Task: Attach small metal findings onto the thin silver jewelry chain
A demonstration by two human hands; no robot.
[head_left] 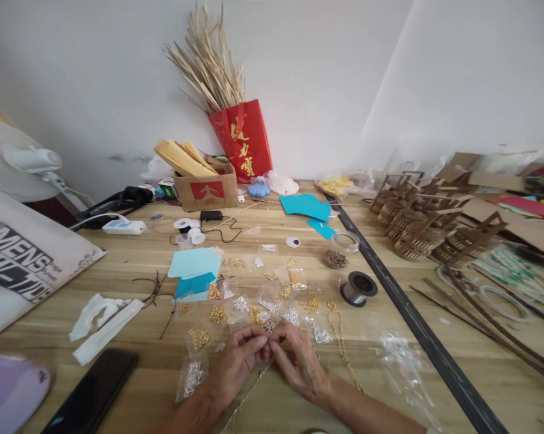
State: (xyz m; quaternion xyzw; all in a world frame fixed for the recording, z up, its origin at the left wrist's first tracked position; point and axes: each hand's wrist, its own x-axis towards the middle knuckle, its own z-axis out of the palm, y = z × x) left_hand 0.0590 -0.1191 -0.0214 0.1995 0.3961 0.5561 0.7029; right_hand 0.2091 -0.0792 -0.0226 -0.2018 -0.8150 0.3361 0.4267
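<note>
At the front middle of the table, my left hand (245, 352) and my right hand (296, 357) meet fingertip to fingertip, both closed in a pinch. A thin silver-coloured chain (246, 398) runs from between them down to the lower edge of the view. Its pinched end is too small to make out. Just beyond the fingers lie small piles of silver and gold jewellery findings (218, 314), several in clear bags. Silver rings (193, 378) lie left of my left wrist. A gold chain (341, 343) stretches past my right hand.
A black phone (93, 392) and white strips (109, 331) lie left. Beyond are blue cards (194, 264), a wire spool (358, 289) and a bead dish (335, 259). A cardboard box (207, 190) and red bag (253, 138) stand behind; small wooden baskets (416, 232) stand right.
</note>
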